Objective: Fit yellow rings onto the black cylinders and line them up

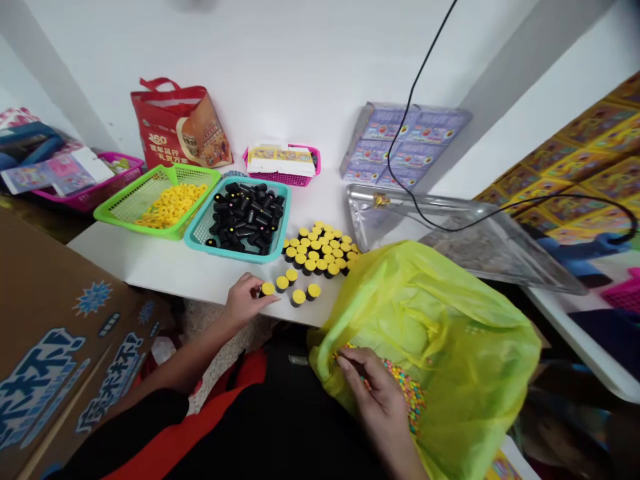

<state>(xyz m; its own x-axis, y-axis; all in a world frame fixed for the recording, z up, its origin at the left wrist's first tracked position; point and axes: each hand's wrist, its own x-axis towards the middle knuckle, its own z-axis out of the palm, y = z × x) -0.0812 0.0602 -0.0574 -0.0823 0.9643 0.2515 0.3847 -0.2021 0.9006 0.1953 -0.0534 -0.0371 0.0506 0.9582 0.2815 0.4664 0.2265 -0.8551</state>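
Observation:
My left hand [243, 299] rests on the white table's front edge, fingers pinched on a small black tube with a yellow cap [267, 289]. Three more capped tubes [299, 291] stand just right of it, and a cluster of several capped tubes [320, 249] stands behind. My right hand [371, 387] reaches into an open yellow plastic bag [440, 333] on my lap, fingers curled at the bag's rim over small multicoloured beads [407, 393]. What the fingers hold is hidden.
A teal basket [200, 227] of black tubes and a green basket [113, 213] of yellow rings sit on the white table [165, 267]. Behind them stand a red bag [175, 127], a pink basket [287, 177] and boxed packs [400, 143]. A metal tray [500, 260] lies right; a cardboard box [60, 333] is left.

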